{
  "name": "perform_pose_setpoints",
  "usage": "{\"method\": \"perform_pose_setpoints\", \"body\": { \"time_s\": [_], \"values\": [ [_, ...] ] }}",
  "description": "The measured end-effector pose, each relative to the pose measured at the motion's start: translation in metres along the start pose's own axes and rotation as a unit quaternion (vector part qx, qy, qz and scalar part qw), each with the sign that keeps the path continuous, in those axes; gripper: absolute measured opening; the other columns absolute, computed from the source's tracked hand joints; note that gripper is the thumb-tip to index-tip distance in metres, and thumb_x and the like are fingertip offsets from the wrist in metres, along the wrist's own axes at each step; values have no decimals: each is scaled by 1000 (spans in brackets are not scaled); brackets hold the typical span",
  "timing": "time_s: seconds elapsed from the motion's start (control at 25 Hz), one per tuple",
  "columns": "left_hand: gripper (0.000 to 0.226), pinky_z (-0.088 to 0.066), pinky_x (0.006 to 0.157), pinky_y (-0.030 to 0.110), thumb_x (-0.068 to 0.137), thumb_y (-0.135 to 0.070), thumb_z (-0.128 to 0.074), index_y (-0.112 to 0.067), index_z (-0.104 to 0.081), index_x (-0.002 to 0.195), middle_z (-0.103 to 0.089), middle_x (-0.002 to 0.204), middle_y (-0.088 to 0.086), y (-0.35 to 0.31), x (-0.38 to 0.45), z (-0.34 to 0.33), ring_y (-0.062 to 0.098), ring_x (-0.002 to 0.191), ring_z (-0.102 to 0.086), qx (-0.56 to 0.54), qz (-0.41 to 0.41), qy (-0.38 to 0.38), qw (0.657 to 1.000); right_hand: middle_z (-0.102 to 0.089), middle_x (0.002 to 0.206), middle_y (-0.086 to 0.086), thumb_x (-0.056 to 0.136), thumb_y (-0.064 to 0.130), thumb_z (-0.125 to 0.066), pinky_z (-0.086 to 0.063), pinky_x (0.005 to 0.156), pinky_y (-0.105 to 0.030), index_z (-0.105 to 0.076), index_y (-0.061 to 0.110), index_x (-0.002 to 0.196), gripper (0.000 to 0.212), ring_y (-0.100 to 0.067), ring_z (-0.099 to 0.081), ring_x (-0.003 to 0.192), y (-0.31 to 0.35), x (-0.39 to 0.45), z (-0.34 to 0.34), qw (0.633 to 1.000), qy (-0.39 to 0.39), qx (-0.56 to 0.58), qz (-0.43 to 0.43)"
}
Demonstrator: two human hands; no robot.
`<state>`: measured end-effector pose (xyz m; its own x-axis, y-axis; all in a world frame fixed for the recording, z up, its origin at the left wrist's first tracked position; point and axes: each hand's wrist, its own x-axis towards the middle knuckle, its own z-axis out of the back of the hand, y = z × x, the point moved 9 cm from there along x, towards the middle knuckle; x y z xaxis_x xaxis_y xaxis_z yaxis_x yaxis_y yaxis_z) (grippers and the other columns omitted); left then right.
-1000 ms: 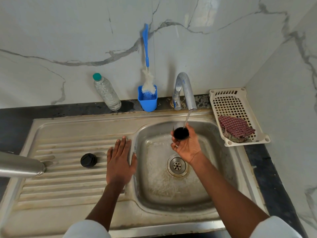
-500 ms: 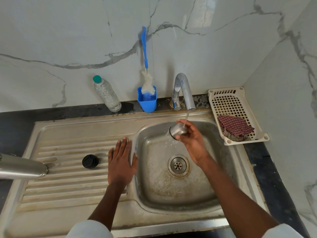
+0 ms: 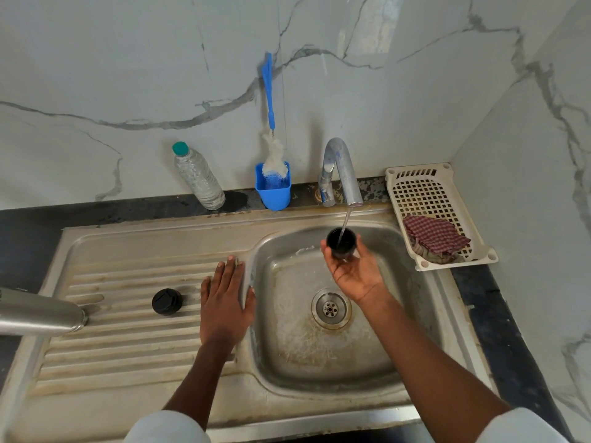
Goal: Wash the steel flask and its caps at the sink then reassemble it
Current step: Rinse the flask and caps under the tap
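My right hand (image 3: 355, 270) holds the flask's cup cap (image 3: 341, 242) mouth up over the sink basin (image 3: 287, 340), and the thin stream from the tap (image 3: 339, 171) runs into its dark inside. My left hand (image 3: 225, 302) rests flat, fingers straight, on the ribbed draining board (image 3: 121, 343) by the basin's left rim. A black inner cap (image 3: 167, 301) sits on the board to the left of that hand. The steel flask (image 3: 38, 311) lies on its side at the far left edge, partly cut off by the frame.
Against the marble wall stand a clear plastic bottle (image 3: 198, 177) with a green top and a blue holder (image 3: 272, 188) with a blue-handled bottle brush (image 3: 270, 123). A white perforated tray (image 3: 431, 199) holding a red checked cloth (image 3: 435, 235) sits right of the sink.
My right hand has turned the cup cap from tilted, steel side showing, back to mouth up under the stream. My left hand has stayed on the draining board.
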<state>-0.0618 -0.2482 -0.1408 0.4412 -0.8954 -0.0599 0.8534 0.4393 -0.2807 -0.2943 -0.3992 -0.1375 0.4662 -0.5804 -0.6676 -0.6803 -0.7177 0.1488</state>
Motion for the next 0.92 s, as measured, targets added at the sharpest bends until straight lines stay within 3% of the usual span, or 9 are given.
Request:
{"method": "perform_pose_setpoints", "body": {
  "time_s": [0.08, 0.2, 0.4, 0.48, 0.56, 0.68, 0.72, 0.84, 0.92],
  "values": [
    [72, -10, 132, 48, 103, -55, -31, -26, -22, 167, -12, 176, -4, 1, -1, 0, 16, 163, -4, 2, 0, 1, 1000, -69, 118, -31, 104, 38, -58, -61, 88, -42, -58, 0, 135, 49, -43, -71, 104, -5, 3, -5, 1000, 12, 0, -11],
    [71, -10, 132, 48, 103, -53, -33, -25, -23, 167, -12, 175, -4, -1, -3, 3, 16, 163, -5, -4, -5, -4, 1000, -70, 115, -33, 107, 41, -51, -64, 81, -42, -55, -1, 139, 53, -44, -73, 100, -17, 7, 4, 998, -5, -43, -38],
    [69, -10, 132, 47, 105, -54, -37, -25, -24, 167, -14, 175, -4, -1, -3, 3, 17, 163, -7, -13, -9, -12, 1000, -67, 124, -32, 103, 36, -61, -64, 84, -44, -59, 0, 134, 47, -46, -68, 110, -14, 11, 15, 998, -21, -40, -38],
    [65, -14, 131, 47, 107, -51, -45, -24, -32, 164, -21, 173, -4, 0, 1, 5, 18, 162, -15, -38, 16, -19, 999, -70, 125, -25, 96, 22, -69, -62, 86, -42, -65, 7, 123, 31, -39, -70, 108, -12, 12, 14, 996, -16, -85, -16],
    [54, -30, 126, 52, 105, -43, -55, -21, -50, 155, -41, 166, -1, -5, 6, 15, 21, 154, -37, -127, 50, -42, 990, -71, 120, -12, 83, -2, -73, -59, 91, -37, -67, 18, 122, 44, -27, -68, 108, 1, 12, 12, 977, 4, -206, 54],
    [39, -47, 115, 47, 104, -33, -62, -23, -63, 142, -63, 146, -4, -34, 16, 42, 14, 136, -58, -291, 40, -69, 953, -66, 131, -9, 70, -23, -73, -58, 94, -35, -66, 18, 130, 72, -24, -63, 117, 26, 6, -6, 894, 7, -409, 180],
    [37, -49, 113, 41, 104, -35, -62, -24, -65, 139, -67, 141, -7, -51, 20, 53, 8, 132, -60, -341, 22, -67, 938, -65, 134, -10, 71, -24, -72, -58, 93, -33, -65, 16, 132, 73, -24, -63, 118, 31, 5, -15, 890, 29, -412, 195],
    [47, -47, 111, 32, 104, -51, -53, -22, -66, 139, -68, 138, -9, -104, 50, 73, 5, 132, -60, -491, -7, -26, 871, -61, 141, -17, 88, -9, -67, -59, 91, -32, -65, 10, 131, 47, -29, -64, 119, 25, 4, -34, 971, 111, -188, 97],
    [59, -42, 116, 34, 106, -61, -40, -22, -60, 146, -62, 147, -9, -134, 78, 75, 5, 138, -54, -562, 20, 45, 826, -62, 139, -21, 95, 10, -68, -55, 75, -29, -64, 8, 128, 33, -26, -66, 106, 12, -2, -37, 981, 134, -138, 40]
  ]
}}
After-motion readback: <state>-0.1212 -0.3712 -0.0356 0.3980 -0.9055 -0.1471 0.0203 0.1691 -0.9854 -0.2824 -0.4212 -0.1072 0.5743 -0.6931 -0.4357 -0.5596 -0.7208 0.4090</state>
